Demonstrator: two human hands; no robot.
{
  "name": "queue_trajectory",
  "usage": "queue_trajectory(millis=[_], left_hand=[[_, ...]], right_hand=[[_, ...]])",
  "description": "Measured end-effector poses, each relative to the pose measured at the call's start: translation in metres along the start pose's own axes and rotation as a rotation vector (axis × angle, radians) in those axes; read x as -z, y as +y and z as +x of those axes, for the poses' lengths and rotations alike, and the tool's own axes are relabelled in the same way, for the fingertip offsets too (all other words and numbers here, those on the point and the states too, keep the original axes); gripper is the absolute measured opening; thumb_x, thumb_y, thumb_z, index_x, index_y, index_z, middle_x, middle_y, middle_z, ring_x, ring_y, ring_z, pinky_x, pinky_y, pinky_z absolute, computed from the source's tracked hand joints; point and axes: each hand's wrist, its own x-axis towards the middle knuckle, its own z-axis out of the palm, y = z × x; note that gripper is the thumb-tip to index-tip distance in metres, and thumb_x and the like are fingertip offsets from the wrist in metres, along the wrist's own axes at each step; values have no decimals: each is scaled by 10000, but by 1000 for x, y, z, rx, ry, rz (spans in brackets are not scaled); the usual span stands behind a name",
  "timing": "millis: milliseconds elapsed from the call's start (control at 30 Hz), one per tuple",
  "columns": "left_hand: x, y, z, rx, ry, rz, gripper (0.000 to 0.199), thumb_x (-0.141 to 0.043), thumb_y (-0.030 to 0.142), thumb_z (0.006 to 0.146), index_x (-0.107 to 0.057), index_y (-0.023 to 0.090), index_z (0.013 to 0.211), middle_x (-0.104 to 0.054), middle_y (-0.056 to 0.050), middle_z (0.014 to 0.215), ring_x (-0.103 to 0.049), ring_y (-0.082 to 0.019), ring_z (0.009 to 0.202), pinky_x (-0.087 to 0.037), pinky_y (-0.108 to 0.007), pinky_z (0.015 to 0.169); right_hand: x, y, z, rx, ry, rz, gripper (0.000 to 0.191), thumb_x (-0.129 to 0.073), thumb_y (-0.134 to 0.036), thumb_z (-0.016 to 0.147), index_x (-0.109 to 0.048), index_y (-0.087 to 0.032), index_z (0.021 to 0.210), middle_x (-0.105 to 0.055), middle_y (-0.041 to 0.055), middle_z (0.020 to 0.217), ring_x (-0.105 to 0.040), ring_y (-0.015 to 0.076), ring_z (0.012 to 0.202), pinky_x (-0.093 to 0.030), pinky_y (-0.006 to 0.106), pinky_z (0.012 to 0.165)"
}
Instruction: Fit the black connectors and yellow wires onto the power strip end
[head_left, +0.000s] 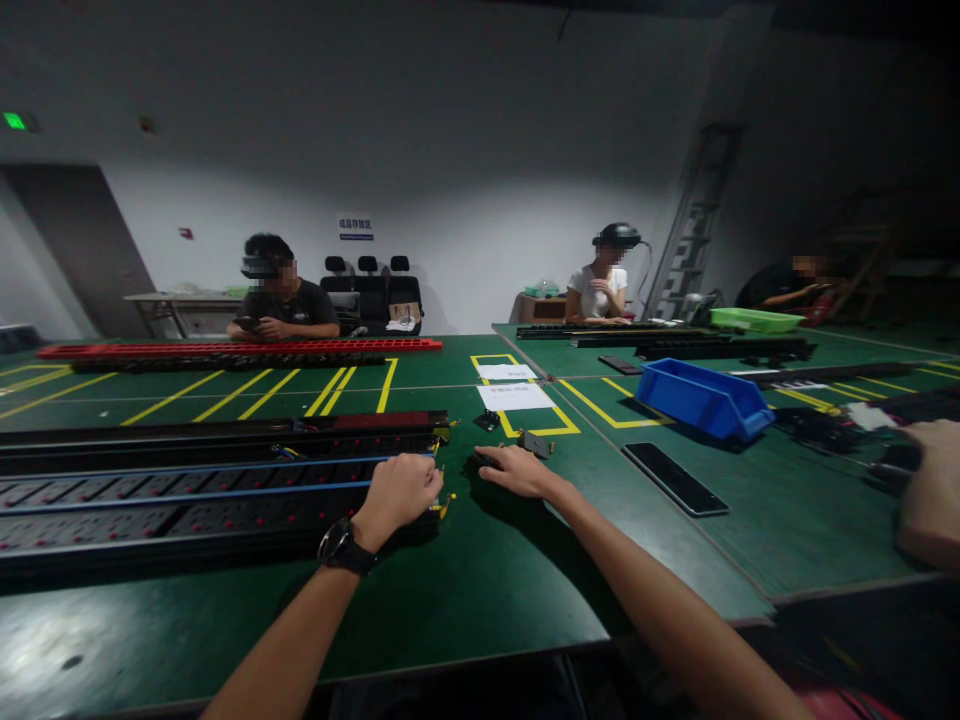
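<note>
My left hand [401, 490], with a black watch [346, 547] on its wrist, rests at the right end of a long black rail assembly [225, 505] with blue strips and red dots. Its fingers are curled in, and what they hold, if anything, is hidden. My right hand [517, 470] reaches over the green table, its fingertips on a small dark part [487, 459]. Just beyond it lie a small dark block [535, 444] and another small black part [489, 420]. Yellow-tipped wires [448, 503] stick out from the rail's end.
A blue bin [701, 400] and a phone [675, 478] lie to the right on the green table [480, 600]. White papers [515, 397] lie ahead. A red rail [240, 348] crosses the far left. Another person's hand [934, 495] is at the right edge; people sit across the table.
</note>
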Motion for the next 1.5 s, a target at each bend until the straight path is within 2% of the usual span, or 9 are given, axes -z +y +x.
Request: queue_trajectory(millis=[267,633,900,1500], left_hand=[[3,2,-1,6,-8,-17,353,-430,337,967,-664,177,757,-711,-93,780,-696,-233,763,-355,-281,620],[4,2,-2,20,-18,-11,356,-423,340,964,-688,181,785,-722,-107,811,-692,-233,773,-390,-284,659],[4,3,-2,19,-14,-19,336,-439,331,956,-673,181,768,-719,-100,795,-687,-229,755,-364,-285,637],[2,2,-1,5,-8,-27,352,-432,339,964,-668,185,753,-705,-93,770,-678,-226,736,-370,-286,638]], right_hand=[[-2,3,0,-19,55,87,511,-506,-450,964,-606,-220,1409,-699,109,1290,-635,300,1192,-455,402,1022],[-10,11,8,-102,144,152,477,-486,-448,977,-652,-218,1361,-671,108,1337,-626,285,1204,-455,386,1026],[-9,25,14,-162,194,245,439,-469,-393,966,-703,-204,1286,-692,90,1307,-648,269,1158,-469,366,1002],[-16,32,22,-160,243,364,388,-489,-360,926,-726,-183,1177,-740,80,1149,-666,250,1035,-488,353,931]])
